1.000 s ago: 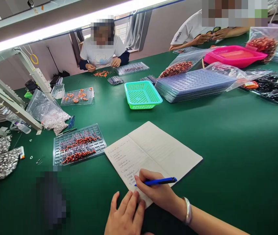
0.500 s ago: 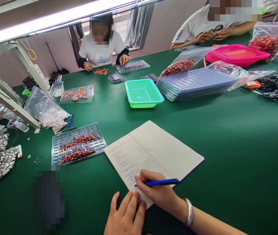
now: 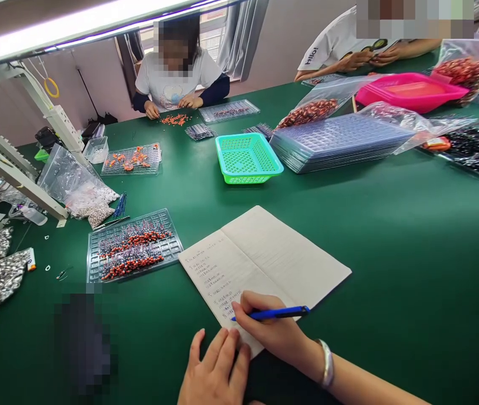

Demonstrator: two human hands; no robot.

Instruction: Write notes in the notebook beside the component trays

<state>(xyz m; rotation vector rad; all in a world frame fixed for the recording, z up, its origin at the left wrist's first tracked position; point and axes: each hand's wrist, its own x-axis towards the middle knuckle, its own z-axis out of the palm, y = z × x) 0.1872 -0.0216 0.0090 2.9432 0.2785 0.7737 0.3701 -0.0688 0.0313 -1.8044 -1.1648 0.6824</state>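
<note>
over the notebook, sideways pen, tip left

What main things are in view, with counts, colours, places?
table: one, green, central
lamp: one, white, overhead
people: two, white shirts, across the table
notebook: one, white, open on the table
pen: one, blue and black, over left page
basket: one, turquoise and green, beyond the notebook
stack of trays: one, clear, right of the basket
tub: one, pink, behind the stack
bags of red pieces: two, clear, flanking the tub
nearest loaded tray: one, clear, left of notebook
left hand: one, bare, on the notebook
right hand: one, bare, gripping the pen
</note>
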